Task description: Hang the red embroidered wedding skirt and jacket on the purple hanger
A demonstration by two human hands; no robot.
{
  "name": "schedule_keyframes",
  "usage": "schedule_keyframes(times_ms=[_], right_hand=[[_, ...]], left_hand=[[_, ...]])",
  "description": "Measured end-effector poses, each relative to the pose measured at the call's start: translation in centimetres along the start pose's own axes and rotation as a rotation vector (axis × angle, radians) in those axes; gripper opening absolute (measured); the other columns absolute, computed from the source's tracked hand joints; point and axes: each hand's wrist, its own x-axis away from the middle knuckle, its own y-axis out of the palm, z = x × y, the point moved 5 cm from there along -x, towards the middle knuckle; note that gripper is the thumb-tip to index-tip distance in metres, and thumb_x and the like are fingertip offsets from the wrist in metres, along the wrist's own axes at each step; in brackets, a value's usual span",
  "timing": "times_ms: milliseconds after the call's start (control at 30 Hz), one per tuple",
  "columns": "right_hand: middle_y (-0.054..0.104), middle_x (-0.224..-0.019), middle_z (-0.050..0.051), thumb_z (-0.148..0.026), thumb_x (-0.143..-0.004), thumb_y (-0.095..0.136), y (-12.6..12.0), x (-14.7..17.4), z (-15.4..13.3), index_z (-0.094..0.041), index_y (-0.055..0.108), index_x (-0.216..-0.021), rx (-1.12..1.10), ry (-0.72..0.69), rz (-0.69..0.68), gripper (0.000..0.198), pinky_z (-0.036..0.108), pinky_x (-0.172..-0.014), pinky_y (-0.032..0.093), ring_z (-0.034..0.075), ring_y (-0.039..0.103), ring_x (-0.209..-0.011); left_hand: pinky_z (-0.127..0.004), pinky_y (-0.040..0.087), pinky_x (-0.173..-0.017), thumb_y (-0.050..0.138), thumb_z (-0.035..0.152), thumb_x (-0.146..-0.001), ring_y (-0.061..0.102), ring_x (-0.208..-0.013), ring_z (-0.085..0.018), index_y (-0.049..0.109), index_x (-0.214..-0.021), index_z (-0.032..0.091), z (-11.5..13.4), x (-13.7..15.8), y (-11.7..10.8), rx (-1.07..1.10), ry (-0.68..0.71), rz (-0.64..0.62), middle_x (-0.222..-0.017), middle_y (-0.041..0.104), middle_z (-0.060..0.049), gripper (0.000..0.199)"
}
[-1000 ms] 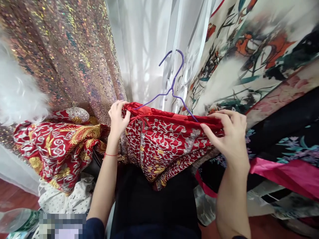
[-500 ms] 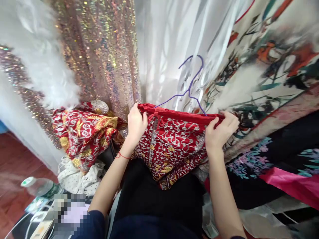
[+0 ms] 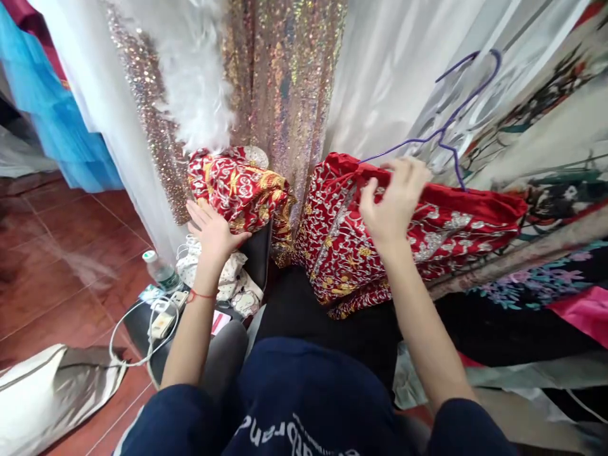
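Observation:
A red embroidered garment (image 3: 441,234) hangs folded over a purple wire hanger (image 3: 446,130). My right hand (image 3: 394,199) pinches its top edge near the middle. My left hand (image 3: 213,229) is free, fingers spread, stretched out toward a second red and gold embroidered garment (image 3: 237,187) heaped on a black chair (image 3: 259,253) to the left. The left hand holds nothing and stops just short of that heap. A thin red string circles my left wrist.
Sequined gold fabric (image 3: 285,82), white feather trim (image 3: 194,88) and white satin hang behind. Printed and black floral garments (image 3: 546,278) crowd the right. A plastic bottle (image 3: 159,271), white cables and a power strip (image 3: 161,323) sit by the chair; a silver bag (image 3: 47,392) lies on the red floor.
My left hand let go of the hanger garment and swung left toward the heaped one. My right hand slid along the top edge toward the middle. The view turned left.

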Motion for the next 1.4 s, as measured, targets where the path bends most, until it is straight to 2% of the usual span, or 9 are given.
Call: schedule_keyframes(times_ms=[100, 167, 333, 467, 667, 800, 967, 1167, 1400], right_hand=[[0.054, -0.125, 0.020, -0.026, -0.093, 0.042, 2.9, 0.5, -7.9, -0.016, 0.054, -0.130, -0.066, -0.279, -0.246, 0.040, 0.059, -0.101, 0.040, 0.037, 0.049, -0.123], [0.050, -0.139, 0.020, -0.026, -0.091, 0.049, 4.5, 1.5, -13.0, -0.017, 0.050, -0.138, -0.106, -0.522, -0.391, 0.048, 0.058, -0.105, 0.036, 0.038, 0.043, -0.131], [0.030, -0.160, 0.021, -0.029, -0.079, 0.068, 7.4, 2.1, -20.2, -0.019, 0.039, -0.147, -0.160, -0.825, -0.514, 0.075, 0.061, -0.114, 0.016, 0.040, 0.023, -0.148], [0.065, -0.129, 0.016, -0.032, -0.086, 0.058, 10.3, -0.2, -21.9, -0.017, 0.060, -0.123, -0.283, -0.746, -0.534, 0.040, 0.055, -0.114, 0.019, 0.033, 0.050, -0.127], [0.074, -0.092, 0.008, -0.027, -0.084, 0.058, 11.1, -4.0, -21.6, -0.020, 0.065, -0.105, -0.370, -0.480, -0.456, 0.024, 0.042, -0.089, 0.040, 0.027, 0.061, -0.088], [0.069, -0.082, 0.004, -0.026, -0.085, 0.056, 9.2, -5.5, -19.8, -0.022, 0.064, -0.099, -0.383, -0.392, -0.370, 0.017, 0.038, -0.079, 0.044, 0.025, 0.062, -0.081], [0.068, -0.088, 0.004, -0.026, -0.089, 0.053, 6.6, -7.9, -15.8, -0.019, 0.064, -0.108, -0.495, -0.311, -0.207, 0.023, 0.041, -0.081, 0.051, 0.024, 0.064, -0.088], [0.068, -0.089, 0.008, -0.034, -0.094, 0.050, 3.5, -8.8, -11.4, -0.015, 0.066, -0.101, -0.397, -0.171, -0.214, 0.026, 0.041, -0.081, 0.052, 0.023, 0.062, -0.085], [0.069, -0.097, 0.012, -0.049, -0.098, 0.044, 4.8, -7.0, -7.6, -0.018, 0.065, -0.110, -0.060, -0.192, -0.219, 0.040, 0.047, -0.087, 0.046, 0.028, 0.062, -0.093]], left_hand=[[-0.056, 0.043, -0.106, 0.065, 0.038, -0.084, 0.044, -0.138, -0.048, 0.053, -0.132, -0.006, -1.7, 0.1, 1.5, -0.039, -0.054, -0.236, -0.137, 0.052, -0.038, 0.066], [-0.049, 0.050, -0.096, 0.051, 0.026, -0.090, 0.062, -0.119, -0.041, 0.064, -0.118, 0.005, -1.5, 0.3, 1.0, -0.024, -0.008, -0.253, -0.118, 0.068, -0.027, 0.038], [-0.039, 0.051, -0.078, 0.043, 0.026, -0.092, 0.071, -0.092, -0.032, 0.066, -0.113, 0.018, -1.0, 1.7, -3.2, 0.076, 0.066, 0.022, -0.098, 0.074, -0.014, 0.032], [-0.037, 0.049, -0.087, 0.044, 0.029, -0.095, 0.067, -0.099, -0.026, 0.061, -0.124, 0.020, -1.7, 2.3, -5.8, 0.285, 0.171, 0.269, -0.109, 0.073, -0.011, 0.034], [-0.048, 0.039, -0.108, 0.068, 0.036, -0.082, 0.052, -0.128, -0.034, 0.053, -0.132, 0.016, -4.7, 1.5, -7.5, 0.408, 0.136, 0.472, -0.133, 0.061, -0.015, 0.056], [-0.051, 0.038, -0.109, 0.078, 0.042, -0.070, 0.051, -0.128, -0.036, 0.055, -0.128, 0.017, -7.0, 1.3, -8.6, 0.460, 0.042, 0.588, -0.132, 0.061, -0.015, 0.068], [-0.042, 0.045, -0.106, 0.075, 0.042, -0.075, 0.061, -0.118, -0.026, 0.056, -0.124, 0.020, -8.0, 0.5, -8.5, 0.694, 0.162, 0.569, -0.124, 0.066, -0.009, 0.056], [-0.030, 0.054, -0.087, 0.047, 0.043, -0.095, 0.068, -0.093, -0.018, 0.065, -0.105, 0.018, -4.0, -0.1, -5.2, 0.945, 0.327, 0.126, -0.099, 0.073, -0.006, 0.033], [-0.026, 0.051, -0.074, 0.034, 0.038, -0.101, 0.065, -0.083, -0.016, 0.059, -0.091, 0.020, 1.5, 1.1, -3.2, 0.910, 0.274, 0.205, -0.084, 0.068, -0.005, 0.033]])
